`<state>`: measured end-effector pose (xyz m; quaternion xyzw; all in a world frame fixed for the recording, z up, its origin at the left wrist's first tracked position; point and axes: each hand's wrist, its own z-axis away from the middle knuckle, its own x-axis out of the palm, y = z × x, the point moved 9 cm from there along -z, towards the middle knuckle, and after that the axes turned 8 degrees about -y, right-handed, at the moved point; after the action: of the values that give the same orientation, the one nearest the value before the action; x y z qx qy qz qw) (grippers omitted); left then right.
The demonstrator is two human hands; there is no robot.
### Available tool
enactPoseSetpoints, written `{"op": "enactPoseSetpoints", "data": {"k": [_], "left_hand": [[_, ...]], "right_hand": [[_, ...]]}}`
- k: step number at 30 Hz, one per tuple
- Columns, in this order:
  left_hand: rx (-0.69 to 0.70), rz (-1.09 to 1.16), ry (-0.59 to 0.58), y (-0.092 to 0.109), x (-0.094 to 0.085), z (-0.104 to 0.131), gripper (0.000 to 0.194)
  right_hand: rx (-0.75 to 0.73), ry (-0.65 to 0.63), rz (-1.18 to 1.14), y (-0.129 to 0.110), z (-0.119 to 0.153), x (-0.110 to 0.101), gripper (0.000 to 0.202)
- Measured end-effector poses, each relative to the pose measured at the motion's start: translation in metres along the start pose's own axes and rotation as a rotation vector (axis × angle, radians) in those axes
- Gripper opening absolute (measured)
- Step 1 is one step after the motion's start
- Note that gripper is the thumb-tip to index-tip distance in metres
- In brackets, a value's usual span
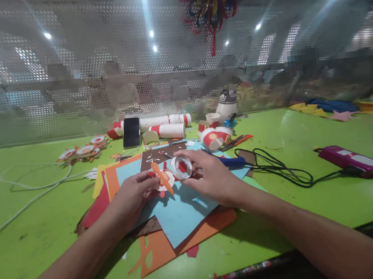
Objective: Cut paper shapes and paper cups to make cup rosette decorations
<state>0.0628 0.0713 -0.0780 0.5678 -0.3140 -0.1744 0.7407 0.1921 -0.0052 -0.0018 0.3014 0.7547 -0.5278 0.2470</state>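
My left hand [131,200] pinches a small paper craft [168,181], a white and red round piece with an orange pointed strip [161,177] across it. In my right hand [215,176] is a small round cup-like piece [182,168], with a red centre and a blue-dotted ring facing me. The two pieces sit close together; whether they touch I cannot tell. Below both hands lie light blue paper sheets [184,215] over orange paper [197,238]. A blue-handled tool [232,162] with a black cord rests just behind my right hand.
Finished-looking round paper crafts [84,151] lie at left near a white cable [38,188]. Behind the sheets are a phone [131,133], stacked paper cups [168,131], cut cups [216,137], orange-handled scissors [241,140] and a flask [227,106]. A purple power strip [351,158] lies right.
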Motion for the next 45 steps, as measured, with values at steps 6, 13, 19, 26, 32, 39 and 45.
{"op": "enactPoseSetpoints", "data": {"k": [6, 13, 19, 26, 32, 39, 45], "left_hand": [[0.007, 0.004, 0.018, 0.000, 0.000, 0.000, 0.015], [0.031, -0.008, -0.037, 0.000, 0.005, -0.001, 0.012], [0.015, 0.034, -0.044, -0.002, 0.006, 0.000, 0.012], [-0.003, 0.053, -0.055, -0.001, 0.009, 0.002, 0.011], [0.025, 0.066, -0.043, 0.001, 0.007, 0.001, 0.013], [0.046, 0.081, -0.062, 0.003, 0.010, 0.002, 0.012], [0.034, 0.079, -0.042, 0.002, 0.009, 0.003, 0.015]], "right_hand": [[-0.011, 0.001, 0.204, -0.008, 0.004, 0.001, 0.053], [-0.037, 0.000, 0.261, -0.015, 0.005, 0.002, 0.053], [-0.030, 0.008, 0.278, -0.016, 0.004, 0.002, 0.055], [-0.047, 0.030, 0.272, -0.018, 0.005, 0.000, 0.058], [-0.044, 0.025, 0.273, -0.018, 0.005, 0.000, 0.057], [-0.043, 0.033, 0.290, -0.019, 0.007, 0.000, 0.056], [-0.047, 0.036, 0.275, -0.018, 0.006, 0.001, 0.054]]}}
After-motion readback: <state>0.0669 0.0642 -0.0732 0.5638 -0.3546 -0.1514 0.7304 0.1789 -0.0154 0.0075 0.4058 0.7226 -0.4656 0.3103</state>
